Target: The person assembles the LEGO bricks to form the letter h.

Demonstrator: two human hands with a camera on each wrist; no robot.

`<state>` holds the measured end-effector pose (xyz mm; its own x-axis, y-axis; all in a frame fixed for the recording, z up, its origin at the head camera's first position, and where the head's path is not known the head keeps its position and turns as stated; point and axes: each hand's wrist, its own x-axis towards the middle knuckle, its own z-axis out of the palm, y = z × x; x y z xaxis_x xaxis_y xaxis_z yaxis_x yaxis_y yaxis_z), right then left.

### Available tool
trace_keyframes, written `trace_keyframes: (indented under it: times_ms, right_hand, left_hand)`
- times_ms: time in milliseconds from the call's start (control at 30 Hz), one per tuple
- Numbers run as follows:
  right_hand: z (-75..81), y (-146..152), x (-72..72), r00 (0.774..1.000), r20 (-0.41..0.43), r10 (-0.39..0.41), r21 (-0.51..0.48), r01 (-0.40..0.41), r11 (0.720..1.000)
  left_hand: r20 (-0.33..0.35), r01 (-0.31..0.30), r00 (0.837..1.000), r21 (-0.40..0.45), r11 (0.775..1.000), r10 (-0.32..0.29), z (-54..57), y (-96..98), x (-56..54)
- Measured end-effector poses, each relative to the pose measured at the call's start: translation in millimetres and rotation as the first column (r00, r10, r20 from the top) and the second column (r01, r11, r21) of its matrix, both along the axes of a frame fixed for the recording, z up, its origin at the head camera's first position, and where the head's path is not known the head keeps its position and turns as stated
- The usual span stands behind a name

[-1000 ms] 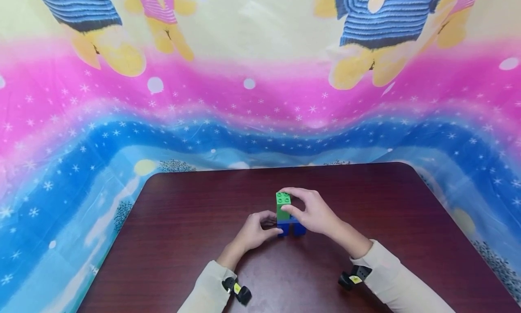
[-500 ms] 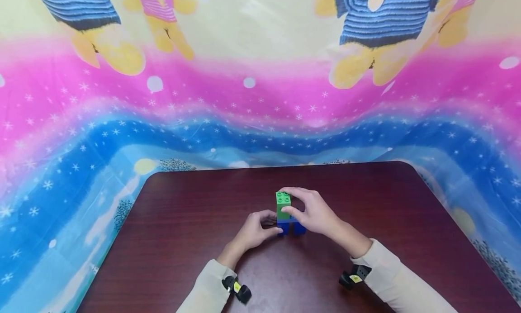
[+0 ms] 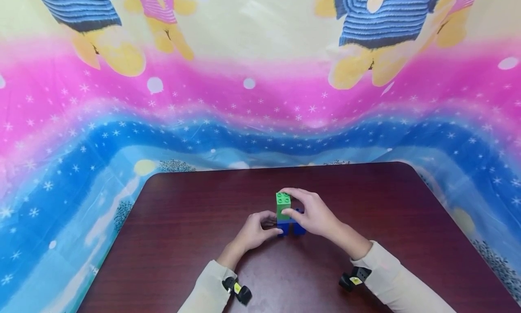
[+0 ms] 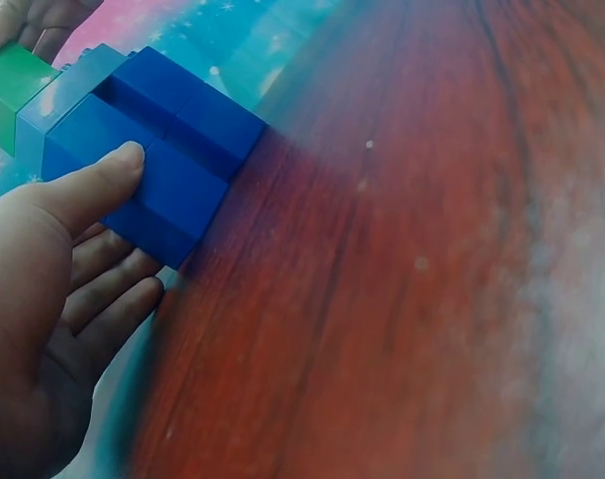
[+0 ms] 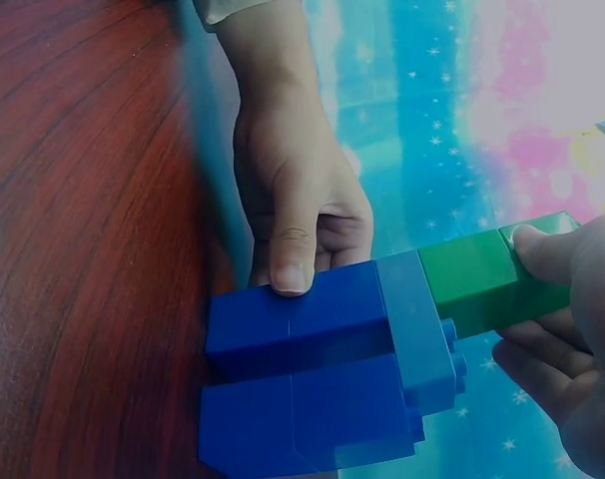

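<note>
A toy-brick structure stands on the table. Two dark blue columns of stacked bricks (image 5: pixel 302 414) stand side by side with a narrow gap between them. A lighter blue brick (image 5: pixel 418 329) bridges their tops, and two stacked green bricks (image 3: pixel 283 206) rise from its left end. My left hand (image 3: pixel 253 232) holds the left column low down, its thumb (image 4: pixel 103 185) on the near face and its fingers behind. The upper green brick is pinched by my right hand (image 3: pixel 319 212), thumb in front; in the head view its fingers are partly hidden behind the bricks.
The dark red-brown table (image 3: pixel 183 204) has rounded far corners. Behind it hangs a patterned pink and blue cloth (image 3: pixel 252 109). A black camera (image 3: pixel 237 289) sits on the left wrist, and another camera (image 3: pixel 355 277) on the right.
My right thumb has shifted slightly down and right along the green bricks, so blue studs now show beside it. The left hand and the structure stay in place.
</note>
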<state>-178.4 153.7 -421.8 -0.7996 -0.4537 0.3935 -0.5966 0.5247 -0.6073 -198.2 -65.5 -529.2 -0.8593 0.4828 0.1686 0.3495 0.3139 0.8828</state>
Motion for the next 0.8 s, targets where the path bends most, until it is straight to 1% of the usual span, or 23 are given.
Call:
trace_keyframes:
  times_ms: [367, 500, 800]
  right_hand:
    - [0.7, 1.2, -2.2, 1.0, 0.022, 0.021, -0.006, -0.021, 1.0]
    - [1.9, 2.0, -2.9, 0.999, 0.026, 0.033, -0.015, -0.033, 0.999]
    - [-4.9, 1.6, -0.5, 0.999, 0.039, 0.02, -0.042, -0.018, 0.999]
  left_hand:
    - [-0.023, 0.011, 1.0, 0.005, 1.0, -0.011, -0.7, -0.8, -1.8]
    - [-0.023, 0.013, 1.0, 0.009, 1.0, -0.012, 0.1, -0.1, -3.1]
    - [0.017, -0.005, 1.0, 0.048, 0.999, 0.004, -2.3, 0.3, 2.3]
